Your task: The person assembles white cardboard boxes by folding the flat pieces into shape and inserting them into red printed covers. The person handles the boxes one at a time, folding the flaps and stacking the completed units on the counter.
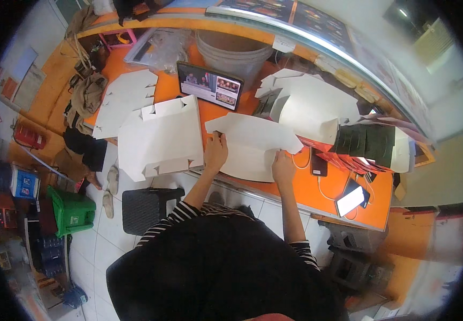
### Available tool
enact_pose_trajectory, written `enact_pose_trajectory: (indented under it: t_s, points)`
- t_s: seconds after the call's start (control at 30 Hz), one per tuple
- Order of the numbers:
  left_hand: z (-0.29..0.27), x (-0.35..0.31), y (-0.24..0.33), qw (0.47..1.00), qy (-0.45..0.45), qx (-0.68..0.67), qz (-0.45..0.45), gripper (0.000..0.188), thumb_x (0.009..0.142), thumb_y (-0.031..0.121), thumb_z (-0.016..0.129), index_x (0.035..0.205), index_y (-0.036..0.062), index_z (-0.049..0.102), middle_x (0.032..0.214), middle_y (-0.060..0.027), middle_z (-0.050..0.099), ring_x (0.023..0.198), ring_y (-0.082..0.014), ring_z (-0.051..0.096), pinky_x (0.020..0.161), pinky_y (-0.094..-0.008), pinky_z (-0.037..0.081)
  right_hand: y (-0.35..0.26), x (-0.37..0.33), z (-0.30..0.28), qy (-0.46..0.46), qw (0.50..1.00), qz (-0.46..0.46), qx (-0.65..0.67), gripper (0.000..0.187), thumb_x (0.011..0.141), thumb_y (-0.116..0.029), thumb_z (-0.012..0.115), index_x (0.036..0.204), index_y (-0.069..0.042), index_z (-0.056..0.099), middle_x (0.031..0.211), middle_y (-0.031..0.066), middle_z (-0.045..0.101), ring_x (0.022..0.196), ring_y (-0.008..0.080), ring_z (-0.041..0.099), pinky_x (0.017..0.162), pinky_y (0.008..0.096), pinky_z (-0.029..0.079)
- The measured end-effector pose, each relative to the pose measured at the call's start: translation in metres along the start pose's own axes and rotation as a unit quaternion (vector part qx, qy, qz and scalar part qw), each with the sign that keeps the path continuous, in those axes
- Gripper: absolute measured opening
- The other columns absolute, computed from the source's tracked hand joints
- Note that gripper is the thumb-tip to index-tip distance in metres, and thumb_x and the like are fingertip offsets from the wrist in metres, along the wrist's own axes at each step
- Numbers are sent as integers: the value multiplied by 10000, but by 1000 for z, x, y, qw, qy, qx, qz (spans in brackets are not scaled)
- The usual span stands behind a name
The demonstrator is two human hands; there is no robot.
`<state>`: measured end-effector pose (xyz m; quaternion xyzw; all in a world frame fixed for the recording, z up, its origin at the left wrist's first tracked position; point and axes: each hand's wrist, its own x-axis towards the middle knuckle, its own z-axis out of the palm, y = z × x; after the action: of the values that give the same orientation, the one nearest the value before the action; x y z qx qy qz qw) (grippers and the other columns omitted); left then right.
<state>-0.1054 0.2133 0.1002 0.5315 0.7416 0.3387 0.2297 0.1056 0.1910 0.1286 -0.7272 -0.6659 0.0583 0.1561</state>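
Observation:
A white cardboard box blank (pixel 250 150) lies in front of me at the orange table's near edge, its far flap folded up along a crease. My left hand (pixel 215 152) is closed on its left side, with the fingertips at the crease. On the right side, my right hand (pixel 283 170) grips the same blank near the other end of that crease. To the left sits a stack of flat white blanks (pixel 162 136) with notched edges, and more blanks (pixel 127 99) lie beyond it. Farther right is a pile of partly folded cardboard pieces (pixel 317 104).
A tablet (pixel 210 85) playing a video stands behind the blank, before a grey bucket (pixel 234 53). Phones with cables, one a lit phone (pixel 350 201), lie on the orange table (pixel 306 184) at right. A dark stool (pixel 146 211) and green bin (pixel 72 211) stand on the floor.

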Motion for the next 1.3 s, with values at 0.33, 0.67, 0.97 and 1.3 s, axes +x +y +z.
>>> enact_pose_trajectory:
  t_s: [0.33,0.67,0.97,1.3]
  points:
    - [-31,-14,-35,969,56,-239,35,235,829,214,528,965,22,515,905,-121,559,849,-226,537,760,-341,414,46,38,-119,355,931,51,64,309,846,-256,508,1011,6,499,959,200,551,865,292,552,715,359,433]
    - [-147,-46,65,898,-23,-418,137,343,799,173,531,1106,34,465,1059,-101,513,1005,-171,475,825,-293,357,123,85,-102,-23,699,127,704,451,795,-208,592,1135,44,434,1056,108,536,947,170,535,761,277,442]
    - [-310,-79,161,599,30,-351,719,640,779,434,530,1267,61,351,1244,-198,411,1170,-330,376,976,-478,270,55,12,-154,207,679,76,700,575,829,-234,573,1265,-8,275,1172,149,399,1085,240,449,829,395,454]
    - [-317,-71,127,685,70,-256,679,577,787,379,526,1244,60,380,1228,-182,426,1150,-307,393,967,-456,287,48,-1,-178,144,697,64,699,437,842,-243,553,1169,-5,390,1036,86,507,976,173,505,782,319,458]
